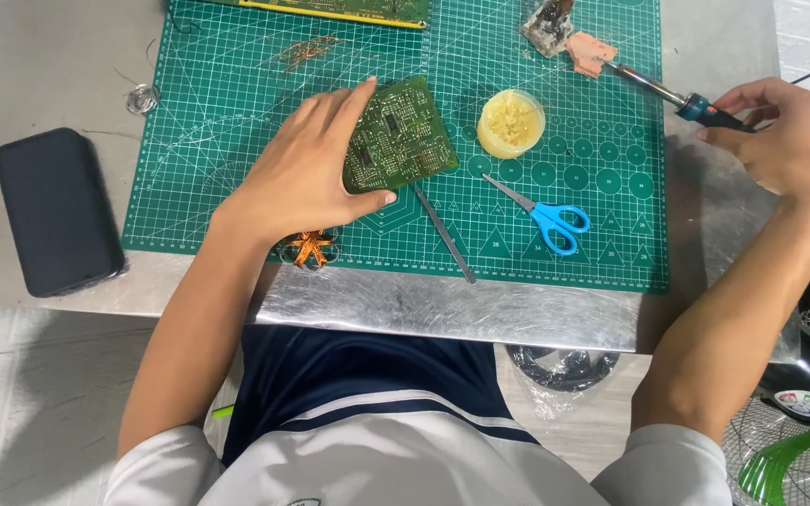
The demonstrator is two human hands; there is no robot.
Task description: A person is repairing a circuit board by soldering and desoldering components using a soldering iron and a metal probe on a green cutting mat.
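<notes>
Your left hand [307, 164] lies over the left edge of the small green printed circuit board [398, 134], which rests flat on the green cutting mat with white grid lines [236, 94]. The thumb presses at the board's lower edge and the fingers are spread along its upper left side, so the hand pins the board more than it grips it.

Your right hand [785, 136] is closed around the dark blue handle of the soldering iron [672, 94]. The iron's metal shaft points up and left, and its tip rests at the pink sponge on the small stand [574, 42] near the top of the mat, well apart from the board.

Between the two hands stand the round yellow pot of flux paste [511, 122], the blue-handled scissors [546, 214] and the thin metal tweezers [444, 234], which lie just below the board. A coil of copper wire [311, 248] sits under your left wrist at the mat's edge, and a black rectangular case [56, 211] lies on the metal table [424, 309] to the left.

I think the main danger is the hot tip. If you bring it to the board, it passes over the paste pot and close to your left fingers, so a quick move could burn them or scorch the mat. The board is held only on one side; pressure on its free right corner could make it turn. The iron's cord runs off the table edge and could pull the handle.
</notes>
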